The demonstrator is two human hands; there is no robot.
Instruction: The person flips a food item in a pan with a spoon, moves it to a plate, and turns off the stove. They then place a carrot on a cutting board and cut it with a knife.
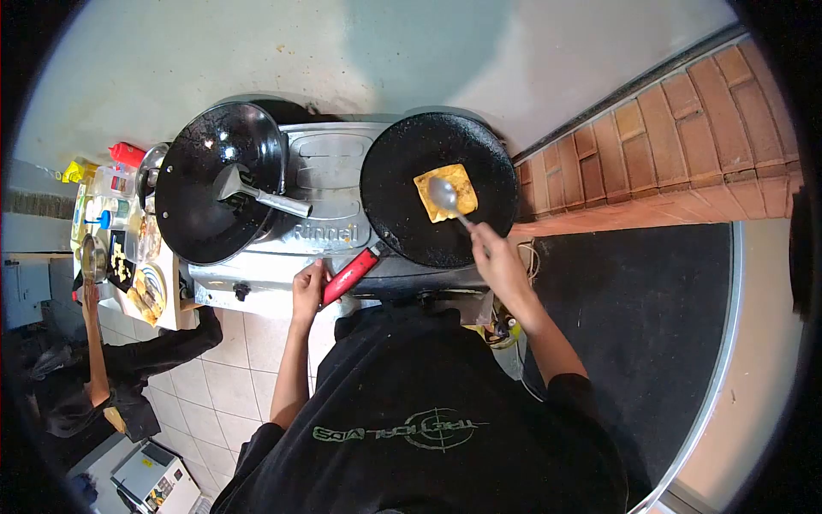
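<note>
Golden-brown, square slab of food (463, 182) lies flat in the round, shallow black pan (394, 171), a little right of the pan's centre. Its surface is mottled with darker browned patches. The person's right hand (498, 257) grasps the handle of a silver metal spoon (443, 194), whose rounded bowl is over the middle of the slab and appears to touch it. The left hand (309, 287) is closed around the near end of the pan's bright red handle (351, 276).

The pan sits on the right side of a silver metal stove (325, 180) marked "Rinnai". On its left side stands a deep, glossy black wok (190, 201), with a wide-bladed metal spatula (282, 204) leaning inside, its handle reaching past the rim. Farther left, a pale counter (175, 313) carries a red plastic bottle (128, 154) and a striped plate (155, 278) of yellowish food. Beside it, a co-worker's arm (96, 360) extends toward a round metal bowl (92, 257).
</note>
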